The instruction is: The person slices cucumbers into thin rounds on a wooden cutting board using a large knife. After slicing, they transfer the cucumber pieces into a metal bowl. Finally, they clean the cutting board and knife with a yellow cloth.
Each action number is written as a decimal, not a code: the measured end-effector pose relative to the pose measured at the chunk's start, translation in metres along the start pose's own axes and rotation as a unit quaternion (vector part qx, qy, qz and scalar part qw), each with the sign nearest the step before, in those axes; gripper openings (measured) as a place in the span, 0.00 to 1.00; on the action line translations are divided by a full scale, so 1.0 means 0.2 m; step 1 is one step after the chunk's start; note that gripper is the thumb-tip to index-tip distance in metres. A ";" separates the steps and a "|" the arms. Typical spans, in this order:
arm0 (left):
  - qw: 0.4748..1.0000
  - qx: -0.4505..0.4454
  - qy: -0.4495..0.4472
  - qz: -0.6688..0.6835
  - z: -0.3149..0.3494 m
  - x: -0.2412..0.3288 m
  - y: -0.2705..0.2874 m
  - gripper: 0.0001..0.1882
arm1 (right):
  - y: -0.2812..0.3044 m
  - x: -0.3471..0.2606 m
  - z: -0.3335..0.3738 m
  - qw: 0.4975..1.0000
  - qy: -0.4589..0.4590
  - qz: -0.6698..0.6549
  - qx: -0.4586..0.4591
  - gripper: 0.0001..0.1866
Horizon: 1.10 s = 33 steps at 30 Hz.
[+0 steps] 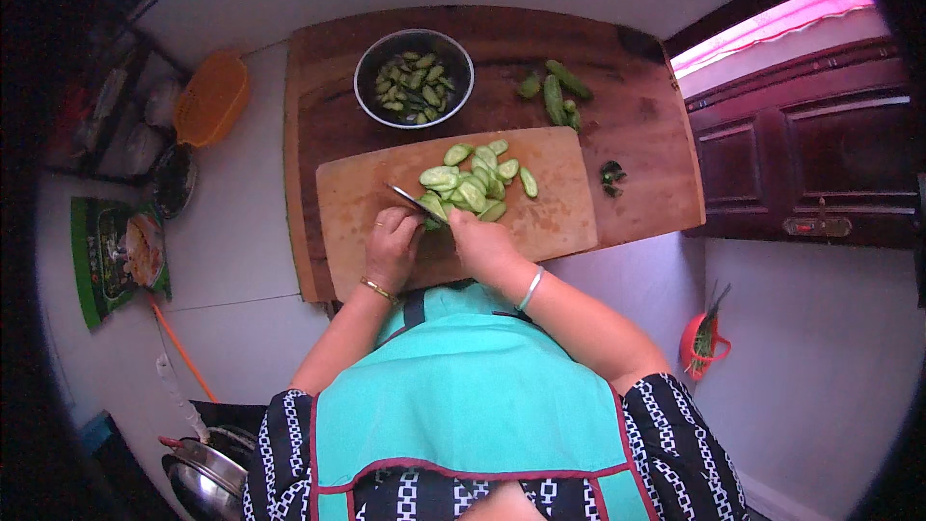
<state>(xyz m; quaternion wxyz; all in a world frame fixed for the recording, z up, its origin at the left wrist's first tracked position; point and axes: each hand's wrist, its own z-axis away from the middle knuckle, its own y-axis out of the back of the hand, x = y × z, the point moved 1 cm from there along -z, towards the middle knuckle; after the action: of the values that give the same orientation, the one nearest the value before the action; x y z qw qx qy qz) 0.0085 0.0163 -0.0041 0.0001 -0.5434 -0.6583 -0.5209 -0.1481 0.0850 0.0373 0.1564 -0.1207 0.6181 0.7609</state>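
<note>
While the left hand (391, 243) grips a knife (417, 203), the right hand (479, 239) pins cucumber slices (473, 183).

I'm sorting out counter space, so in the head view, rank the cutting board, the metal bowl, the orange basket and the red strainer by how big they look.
1. Cutting board
2. Metal bowl
3. Orange basket, close to the bowl; fisheye bending near the rim makes this unsure
4. Red strainer
</note>
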 end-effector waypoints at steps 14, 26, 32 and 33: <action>1.000 -0.020 0.022 -0.004 0.03 -0.03 0.00 0.11 | -0.02 0.01 -0.02 1.000 0.028 0.011 0.009 0.07; 0.990 -0.121 0.068 -0.008 -0.02 -0.04 -0.01 0.12 | 0.06 0.07 -0.02 0.999 0.001 0.031 0.036 0.06; 0.996 -0.075 0.032 -0.026 0.00 -0.04 -0.04 0.08 | 0.13 0.00 0.01 0.995 0.042 0.084 0.030 0.05; 0.997 -0.070 0.038 -0.024 0.00 -0.04 -0.04 0.07 | 0.15 -0.01 0.01 0.996 0.043 0.076 0.028 0.05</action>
<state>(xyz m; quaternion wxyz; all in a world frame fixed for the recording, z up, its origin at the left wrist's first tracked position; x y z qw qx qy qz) 0.0056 0.0120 -0.0136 -0.0254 -0.5062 -0.6323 -0.5859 -0.1572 0.0815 0.0663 0.0747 -0.1012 0.6530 0.7469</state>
